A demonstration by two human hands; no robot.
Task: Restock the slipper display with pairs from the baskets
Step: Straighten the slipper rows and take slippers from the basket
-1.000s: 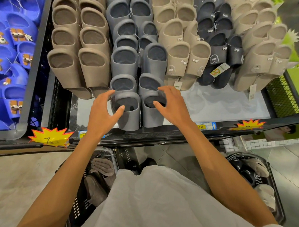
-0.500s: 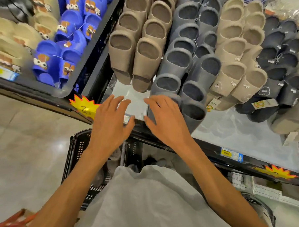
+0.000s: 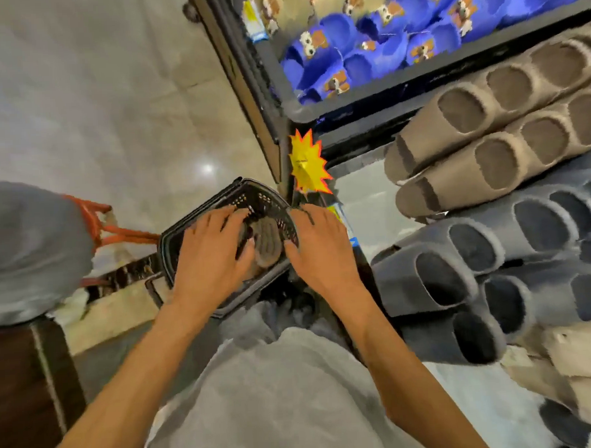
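A black plastic basket point(image 3: 186, 228) stands on the floor below the display's left corner, with a brown slipper point(image 3: 267, 242) lying sole-up inside it. My left hand point(image 3: 211, 254) hovers over the basket with fingers spread and holds nothing. My right hand point(image 3: 319, 246) hangs beside it over the basket's right rim, fingers also spread and empty. On the display shelf point(image 3: 364, 200) to the right, taupe slippers point(image 3: 494, 147) lie in rows above grey slippers point(image 3: 458, 267). The view is blurred and tilted.
Blue cartoon slippers point(image 3: 347, 52) fill the neighbouring bin at the top. A yellow starburst price tag point(image 3: 307, 165) sticks to the shelf edge. Beige slippers point(image 3: 571, 374) lie at the lower right. An orange basket handle point(image 3: 104, 225) and a grey shape point(image 3: 27, 249) sit on the left.
Both hands left the grey pair on the shelf and dropped down to the left over the floor basket. The view swung left and down.
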